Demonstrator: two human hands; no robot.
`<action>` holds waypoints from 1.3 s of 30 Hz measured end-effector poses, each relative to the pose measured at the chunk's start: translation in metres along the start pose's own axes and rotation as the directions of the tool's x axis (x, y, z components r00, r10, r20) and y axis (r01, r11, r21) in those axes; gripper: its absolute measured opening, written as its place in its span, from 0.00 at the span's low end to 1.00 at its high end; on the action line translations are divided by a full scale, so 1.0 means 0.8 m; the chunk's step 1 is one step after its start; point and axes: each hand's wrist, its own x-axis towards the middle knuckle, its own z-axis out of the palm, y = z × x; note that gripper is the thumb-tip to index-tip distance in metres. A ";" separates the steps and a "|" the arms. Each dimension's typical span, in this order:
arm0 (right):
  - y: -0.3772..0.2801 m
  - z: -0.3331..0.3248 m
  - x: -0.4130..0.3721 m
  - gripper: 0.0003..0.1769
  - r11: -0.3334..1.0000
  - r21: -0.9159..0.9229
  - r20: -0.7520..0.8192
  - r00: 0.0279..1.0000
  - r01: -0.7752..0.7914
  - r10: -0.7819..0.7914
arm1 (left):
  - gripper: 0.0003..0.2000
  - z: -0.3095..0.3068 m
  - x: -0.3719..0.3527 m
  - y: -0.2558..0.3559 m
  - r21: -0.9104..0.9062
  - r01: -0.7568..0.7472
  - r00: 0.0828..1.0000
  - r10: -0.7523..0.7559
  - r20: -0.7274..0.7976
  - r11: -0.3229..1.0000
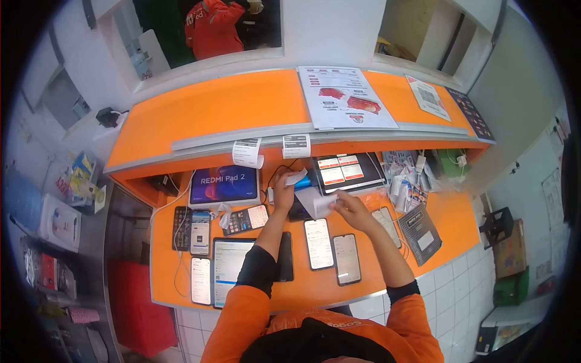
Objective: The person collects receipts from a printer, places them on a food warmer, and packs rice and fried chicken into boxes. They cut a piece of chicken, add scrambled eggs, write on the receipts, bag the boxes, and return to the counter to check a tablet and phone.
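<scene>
At the middle of the orange desk, my left hand [282, 190] is closed at a small piece of white paper [296, 177], next to a blue object [303, 183] whose kind I cannot make out. My right hand [352, 212] pinches a white paper slip [324, 206] that hangs a little curled. Below the slip lie two phones with lit screens, a white-screened phone [319, 244] and a grey-screened phone [347, 259]. Behind my hands leans a tablet [349, 173] showing red and white panels.
To the left stand a Redmi Pad 2 box [224, 184], several phones and a tablet [233, 266]. Two printed receipts [247, 152] hang from the shelf edge. A menu sheet [346, 97] lies on the upper counter. Plastic packets [407, 190] and a grey pouch [417, 233] are at right.
</scene>
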 end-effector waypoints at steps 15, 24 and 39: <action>-0.052 -0.095 -0.235 0.12 0.961 0.271 -0.380 0.911 -0.056 0.160 | 0.12 0.191 -0.208 0.230 -0.456 0.570 0.799 -0.331 0.501 0.684; -0.029 -0.231 -0.587 0.21 0.842 -0.375 -0.853 0.501 -0.387 -0.150 | 0.24 0.426 -0.509 0.395 -0.161 0.939 0.232 -0.212 0.949 0.304; 0.045 -0.391 -1.106 0.30 0.859 0.382 -0.921 -0.062 -0.342 0.385 | 0.18 0.845 -0.872 0.592 0.349 0.910 -0.379 0.113 0.918 0.222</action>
